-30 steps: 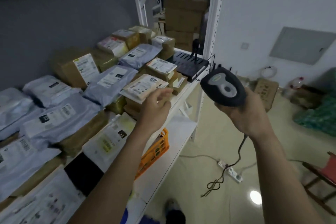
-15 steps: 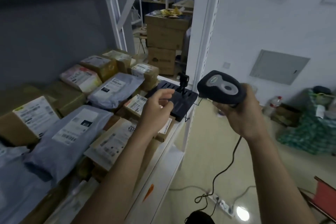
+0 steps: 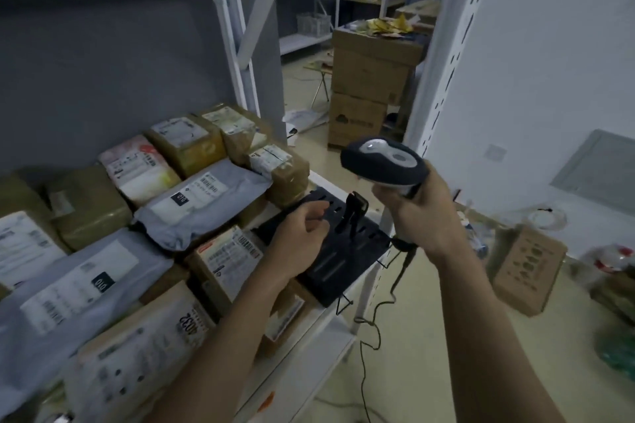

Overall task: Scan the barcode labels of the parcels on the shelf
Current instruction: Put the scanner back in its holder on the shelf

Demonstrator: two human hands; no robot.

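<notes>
On the shelf [image 3: 335,342]: we see the parcels [image 3: 202,197] packed together, labels up, left of the black stand [image 3: 338,259].
Right hand [image 3: 417,213]: we see it clamped around the scanner [image 3: 383,161], raised right of the stand.
Left hand [image 3: 299,233]: we see loosely curled fingers holding nothing, over the stand's left edge.
Cable [image 3: 400,271]: hangs below the scanner, just right of the stand.

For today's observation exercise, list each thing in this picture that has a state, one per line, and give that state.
Scanner: held up in the right hand, cord hanging down.
Left hand: fingers loosely curled, holding nothing, over the black tray.
Grey mailer bag: lying flat, label facing up.
Brown parcel: label up, beside the left hand.
Stacked cartons: closed, on the floor behind.
</notes>
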